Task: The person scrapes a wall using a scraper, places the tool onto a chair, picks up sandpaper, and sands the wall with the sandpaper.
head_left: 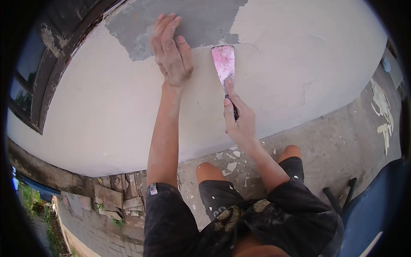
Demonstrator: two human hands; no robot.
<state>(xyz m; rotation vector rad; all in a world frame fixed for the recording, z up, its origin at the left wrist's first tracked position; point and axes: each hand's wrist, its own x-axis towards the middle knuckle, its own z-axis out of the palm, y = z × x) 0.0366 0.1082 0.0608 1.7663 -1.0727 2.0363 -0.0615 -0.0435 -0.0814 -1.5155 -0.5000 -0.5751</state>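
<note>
My left hand rests against the wall, its fingers loosely spread over the bare grey patch and nothing held in it. In my right hand is a scraper with a dark handle and a wide blade smeared pink and white. The blade's edge lies at the lower border of the grey patch, where the pale paint layer of the wall begins. My right index finger is stretched along the base of the blade.
A dark-framed window is at the upper left. Paint flakes lie on the concrete floor by my knees. Broken boards or tiles sit at the lower left. A blue object stands at the right, and larger peeled pieces lie beyond.
</note>
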